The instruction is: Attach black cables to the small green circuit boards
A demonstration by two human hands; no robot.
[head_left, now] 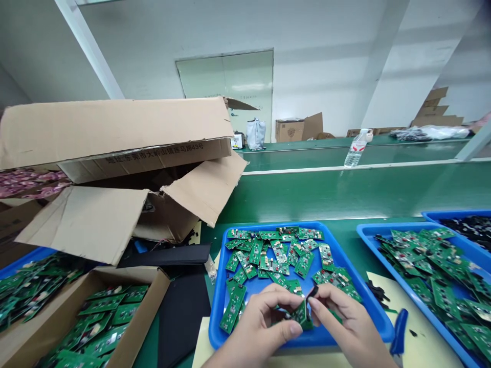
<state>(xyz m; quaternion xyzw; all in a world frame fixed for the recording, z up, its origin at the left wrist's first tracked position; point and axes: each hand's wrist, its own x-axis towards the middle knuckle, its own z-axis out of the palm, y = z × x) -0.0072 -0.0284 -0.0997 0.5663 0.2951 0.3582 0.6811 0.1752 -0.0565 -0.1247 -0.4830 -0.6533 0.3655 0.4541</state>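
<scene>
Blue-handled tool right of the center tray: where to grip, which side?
Grip the blue handle, probably from above and slightly right: it is long and exposed, while the blue tray crowds its left side and the tool's near end leaves the picture.

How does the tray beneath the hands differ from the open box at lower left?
The tray is blue with rounded corners; the box is brown cardboard with square ones. The tray's floor shows between scattered boards; in the box, boards hide most of it. Both hold green boards.

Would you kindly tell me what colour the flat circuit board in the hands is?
The held flat circuit board is green; the head view shows it best.
</scene>
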